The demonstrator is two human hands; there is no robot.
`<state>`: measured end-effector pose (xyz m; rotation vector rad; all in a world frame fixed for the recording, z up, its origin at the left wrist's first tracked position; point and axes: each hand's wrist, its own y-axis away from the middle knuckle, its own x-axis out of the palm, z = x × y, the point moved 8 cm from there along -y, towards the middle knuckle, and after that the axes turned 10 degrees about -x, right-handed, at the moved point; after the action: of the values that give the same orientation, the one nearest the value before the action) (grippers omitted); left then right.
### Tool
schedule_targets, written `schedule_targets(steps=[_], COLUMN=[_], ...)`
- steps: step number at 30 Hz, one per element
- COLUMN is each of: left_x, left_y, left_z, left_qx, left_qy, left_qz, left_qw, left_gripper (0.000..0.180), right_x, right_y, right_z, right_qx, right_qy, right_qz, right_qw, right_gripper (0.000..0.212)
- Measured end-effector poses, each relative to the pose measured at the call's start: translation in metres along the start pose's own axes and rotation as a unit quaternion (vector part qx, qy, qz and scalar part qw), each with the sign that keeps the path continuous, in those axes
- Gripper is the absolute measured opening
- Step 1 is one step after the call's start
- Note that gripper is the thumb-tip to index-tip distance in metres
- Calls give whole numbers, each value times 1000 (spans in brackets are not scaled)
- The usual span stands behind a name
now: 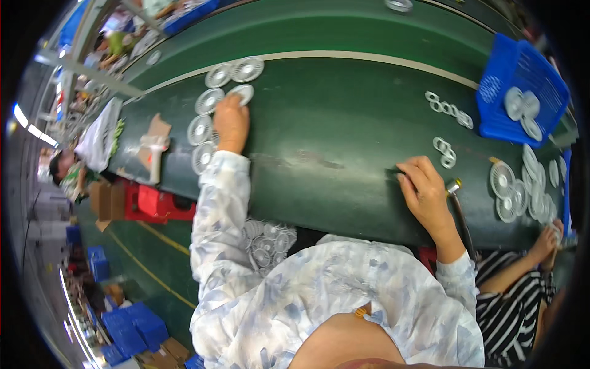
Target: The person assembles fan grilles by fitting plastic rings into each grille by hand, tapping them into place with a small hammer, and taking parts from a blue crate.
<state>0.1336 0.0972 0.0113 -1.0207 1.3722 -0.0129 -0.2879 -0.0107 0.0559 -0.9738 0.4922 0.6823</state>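
Observation:
At the far left of the green work table, my left hand [232,125] has its fingers closed on the edge of a white slotted plastic disc [244,93]. Beside it, several matching discs [210,101] lie in a bent row, some touching. My right hand [427,192] is over the right part of the table, fingers curled, with a gap between thumb and forefinger and nothing seen between them. Close by its wrist lies a dark hose with a brass-coloured tip [453,186]. Beyond that hand lie small clusters of white rings [444,152].
A blue basket [491,92] holding several discs stands at the back right, and more discs [503,178] are piled before it. At right, a co-worker's hand [544,243] is near that pile. Cardboard and a tape dispenser [155,161] lie left. Discs fill a container [268,243] by my lap.

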Motion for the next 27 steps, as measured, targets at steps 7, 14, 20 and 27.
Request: schedule_targets(steps=[7, 14, 20, 27], left_x=[-20, -54, -53, -77], left_y=[11, 50, 83, 125], left_z=[-1, -227, -320, -297], left_qx=[-16, 189, 276, 278], left_qy=[-156, 296, 346, 394], left_qz=[44, 223, 319, 391], left_qw=[987, 909, 838, 783], left_gripper=[47, 39, 31, 29], right_x=[-68, -33, 14, -2], right_y=[-17, -87, -115, -90], right_z=[-77, -166, -191, -129], right_qx=[23, 75, 128, 57], right_qy=[167, 310, 306, -92], right_qz=[-11, 122, 252, 85], right_qw=[986, 940, 909, 991], right_gripper=[18, 35, 25, 27])
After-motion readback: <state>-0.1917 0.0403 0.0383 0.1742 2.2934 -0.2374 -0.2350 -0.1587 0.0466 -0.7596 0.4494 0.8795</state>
